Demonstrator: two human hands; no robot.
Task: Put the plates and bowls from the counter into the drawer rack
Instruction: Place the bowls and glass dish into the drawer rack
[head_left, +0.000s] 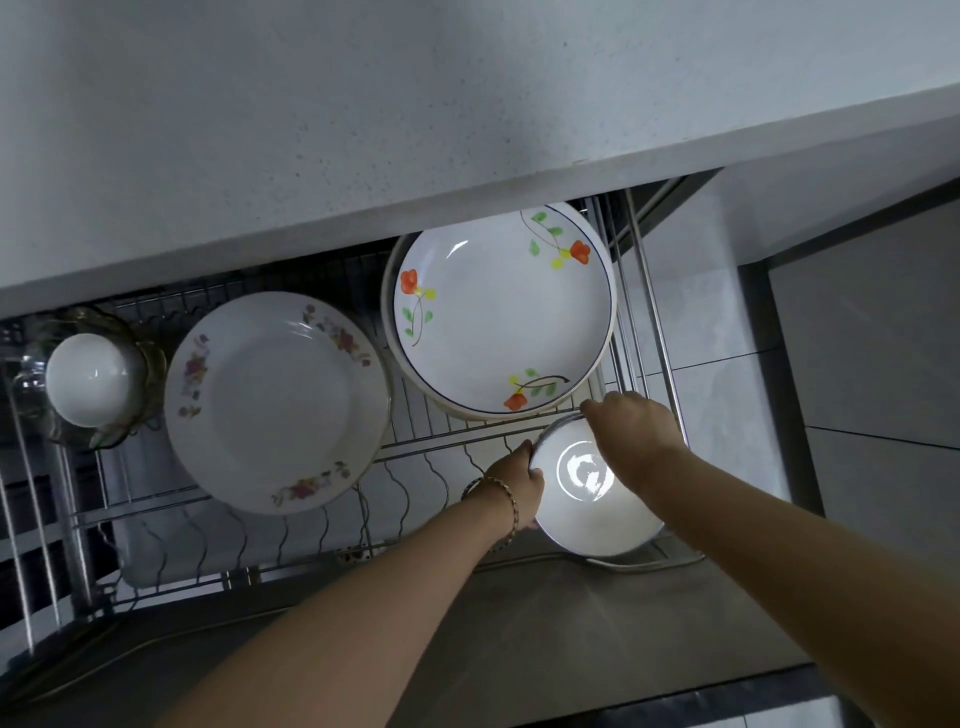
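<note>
Forearms come in from the bottom edge, both bare, crossing the dark grey drawer front (571, 623). The left hand (517, 486), with a thin bracelet (506, 499) at the wrist, has its grip closed on the left rim of the white plates (587, 519), fingers curled round the edge. The right hand (636, 428) reaches over from the right and takes the far rim. Its grip is narrow, with the fingertips pinching the edge.

The white plates (more than one, going by the rims layered at the edge) are level, face up, at the front right corner of the drawer rack (447, 448). Glare marks the centre of the top one. Whether they rest on the wires or hang in the two hands cannot be told. To their left, the front row of wavy wire dividers is bare.

Farther back, an orange-flowered plate (504, 312) with a thin blue rim line lies flat on top of other plates, whose edges show beneath it on the left. Its near edge is just beside the right hand's fingers. Left of it, a pink-flowered plate (275, 402) lies flat across the wires, apart from the white plates. At the far left a small white bowl (91, 379) sits inside a glass bowl (150, 364).

Beyond the rack, the pale speckled table (363, 104) overhangs the back of the drawer and covers the far rim of the orange-flowered plate. Grey floor tiles (727, 338) show to the right.
</note>
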